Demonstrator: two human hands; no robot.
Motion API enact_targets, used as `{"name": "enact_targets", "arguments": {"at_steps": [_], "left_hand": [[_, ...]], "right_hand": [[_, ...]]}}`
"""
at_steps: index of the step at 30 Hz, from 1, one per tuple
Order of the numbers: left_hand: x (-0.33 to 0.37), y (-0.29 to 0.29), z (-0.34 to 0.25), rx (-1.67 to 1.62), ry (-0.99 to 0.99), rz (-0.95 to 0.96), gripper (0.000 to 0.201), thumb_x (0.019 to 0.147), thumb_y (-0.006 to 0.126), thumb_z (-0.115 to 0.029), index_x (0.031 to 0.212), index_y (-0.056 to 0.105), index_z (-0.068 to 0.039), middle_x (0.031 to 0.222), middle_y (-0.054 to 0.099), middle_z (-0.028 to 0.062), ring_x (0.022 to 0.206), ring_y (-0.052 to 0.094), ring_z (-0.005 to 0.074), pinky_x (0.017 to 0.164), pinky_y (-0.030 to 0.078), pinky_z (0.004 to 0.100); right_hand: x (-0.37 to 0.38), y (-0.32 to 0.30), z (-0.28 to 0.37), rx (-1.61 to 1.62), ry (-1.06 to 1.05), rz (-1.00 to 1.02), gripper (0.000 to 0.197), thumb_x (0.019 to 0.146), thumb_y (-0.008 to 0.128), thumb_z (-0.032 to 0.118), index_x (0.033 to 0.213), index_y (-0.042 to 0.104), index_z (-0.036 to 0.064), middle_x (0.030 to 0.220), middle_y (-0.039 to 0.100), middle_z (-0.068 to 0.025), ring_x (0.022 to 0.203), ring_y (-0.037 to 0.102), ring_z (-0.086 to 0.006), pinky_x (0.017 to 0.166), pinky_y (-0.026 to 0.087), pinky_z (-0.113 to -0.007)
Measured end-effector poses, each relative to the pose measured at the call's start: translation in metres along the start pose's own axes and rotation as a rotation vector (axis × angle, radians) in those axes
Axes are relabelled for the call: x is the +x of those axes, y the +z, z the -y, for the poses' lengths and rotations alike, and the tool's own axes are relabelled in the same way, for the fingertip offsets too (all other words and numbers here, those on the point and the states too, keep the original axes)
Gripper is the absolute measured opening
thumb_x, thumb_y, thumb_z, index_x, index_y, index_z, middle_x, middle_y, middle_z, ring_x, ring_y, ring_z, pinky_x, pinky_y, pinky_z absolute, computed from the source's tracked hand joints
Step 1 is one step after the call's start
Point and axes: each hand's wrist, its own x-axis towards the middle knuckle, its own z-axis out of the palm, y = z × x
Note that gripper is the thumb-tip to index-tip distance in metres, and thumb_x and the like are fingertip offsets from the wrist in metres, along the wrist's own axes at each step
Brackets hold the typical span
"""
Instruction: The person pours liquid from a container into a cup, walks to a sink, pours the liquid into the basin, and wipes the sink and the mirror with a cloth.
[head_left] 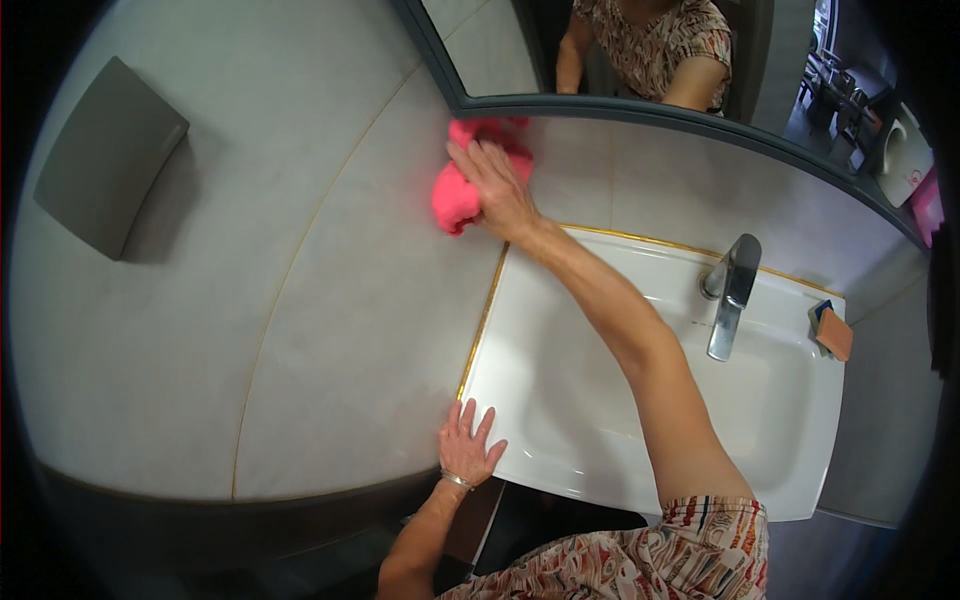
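My right hand (500, 195) presses a bright pink cloth (458, 200) against the grey tiled wall, just under the lower left corner of the mirror (640, 110). The cloth is bunched beneath the palm and fingers. My right arm reaches across the white washbasin (560, 320). At the basin's near left corner, my left hand (466, 448) rests with its fingers spread, touching the rim and the wall beside it. It holds nothing, and a bracelet circles that wrist.
A chrome tap (735, 290) stands at the basin's back edge. An orange sponge (834, 335) sits at the right rim. On the left wall, a grey box-like fixture (110, 160) sticks out. A pink and white container (905, 160) is at the far right.
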Motion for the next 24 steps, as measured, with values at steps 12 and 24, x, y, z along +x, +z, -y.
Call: {"name": "enact_targets", "arguments": {"at_steps": [12, 24], "left_hand": [[-0.002, -0.002, 0.004, -0.028, -0.02, 0.024, 0.058, 0.079, 0.057, -0.042, 0.128, 0.045, -0.014, 0.135, 0.032, 0.018, 0.124, 0.029, 0.0392, 0.09, 0.031, 0.0468], [-0.001, 0.0, 0.008, -0.035, -0.022, 0.009, 0.057, 0.08, 0.056, -0.042, 0.128, 0.045, -0.013, 0.135, 0.033, 0.0189, 0.123, 0.029, 0.0393, 0.091, 0.03, 0.0469]], "right_hand": [[-0.065, 0.017, -0.057, -0.292, 0.105, 0.701, 0.052, 0.074, 0.051, 0.008, 0.125, 0.041, 0.0052, 0.104, 0.054, -0.0143, 0.097, 0.051, -0.0294, 0.081, 0.044, -0.038], [-0.086, 0.006, -0.06, 0.022, 0.163, 0.461, 0.057, 0.067, 0.047, -0.008, 0.123, 0.045, -0.0004, 0.109, 0.054, -0.0204, 0.108, 0.048, -0.0355, 0.088, 0.043, -0.041]]}}
